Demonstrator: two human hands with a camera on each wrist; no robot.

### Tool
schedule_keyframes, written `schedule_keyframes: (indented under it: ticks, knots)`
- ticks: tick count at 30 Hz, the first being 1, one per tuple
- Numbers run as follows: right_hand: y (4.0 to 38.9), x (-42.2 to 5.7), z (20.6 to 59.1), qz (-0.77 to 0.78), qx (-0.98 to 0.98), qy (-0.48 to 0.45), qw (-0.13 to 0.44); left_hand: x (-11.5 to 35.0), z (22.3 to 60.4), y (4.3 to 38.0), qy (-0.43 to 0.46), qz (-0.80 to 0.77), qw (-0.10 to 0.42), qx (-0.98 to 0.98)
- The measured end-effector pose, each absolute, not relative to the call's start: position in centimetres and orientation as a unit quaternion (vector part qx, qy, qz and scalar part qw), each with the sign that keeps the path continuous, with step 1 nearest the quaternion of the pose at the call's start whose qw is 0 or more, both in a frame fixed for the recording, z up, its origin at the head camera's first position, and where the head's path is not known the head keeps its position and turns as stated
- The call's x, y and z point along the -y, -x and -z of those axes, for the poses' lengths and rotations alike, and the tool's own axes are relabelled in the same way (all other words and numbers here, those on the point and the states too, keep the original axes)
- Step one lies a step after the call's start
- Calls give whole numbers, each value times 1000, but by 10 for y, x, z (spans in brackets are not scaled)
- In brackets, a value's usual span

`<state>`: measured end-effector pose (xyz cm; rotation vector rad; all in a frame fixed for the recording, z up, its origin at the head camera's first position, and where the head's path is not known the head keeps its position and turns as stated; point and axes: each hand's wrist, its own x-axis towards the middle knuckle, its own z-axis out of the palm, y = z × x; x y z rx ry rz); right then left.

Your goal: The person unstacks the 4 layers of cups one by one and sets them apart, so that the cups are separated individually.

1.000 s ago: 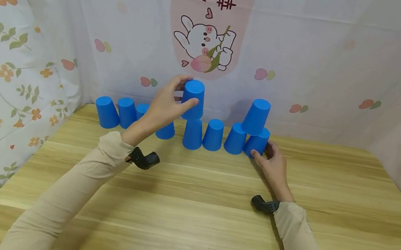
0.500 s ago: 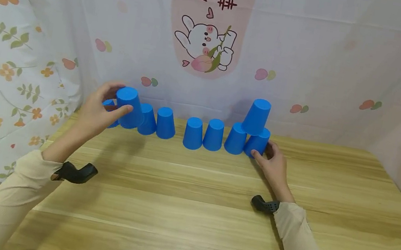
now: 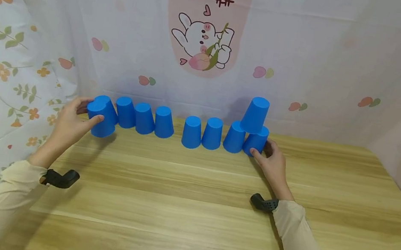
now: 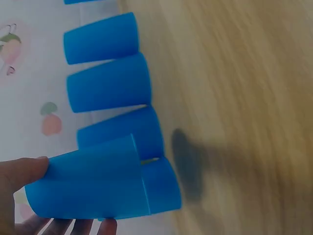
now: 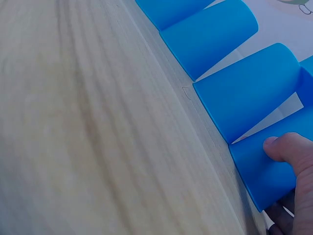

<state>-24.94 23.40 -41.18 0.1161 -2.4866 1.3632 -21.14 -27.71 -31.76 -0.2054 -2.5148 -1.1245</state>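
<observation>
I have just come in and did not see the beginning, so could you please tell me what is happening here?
Someone is handling upside-down blue cups at a wood-grain table. The left hand grips one blue cup, seemingly just above the table, in front of the row's leftmost cup. The right hand holds the rightmost cup. An upper cup rests across that one and its neighbour. Eight cups stand in the row, with a gap in the middle.

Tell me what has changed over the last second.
The left hand, still holding its blue cup, moved leftward and down to in front of the leftmost standing cup. The right hand stays on the right-end cup; the top cup has not moved.
</observation>
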Motion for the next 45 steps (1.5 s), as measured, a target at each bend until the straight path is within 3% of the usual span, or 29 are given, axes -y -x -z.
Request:
schedule_keyframes:
  ticks: [27, 35, 40, 45]
  knots:
    - [249, -233, 409, -471, 869, -36, 147, 293, 345, 225, 2, 390, 156, 908]
    - [248, -233, 409, -476, 867, -30, 145, 269, 322, 222, -13, 411, 263, 873]
    - [248, -234, 409, -477, 866, -35, 148, 230, 299, 229, 79, 399, 321, 855]
    - [249, -233, 409, -480, 863, -41, 152, 181, 282, 243, 180, 391, 340, 836]
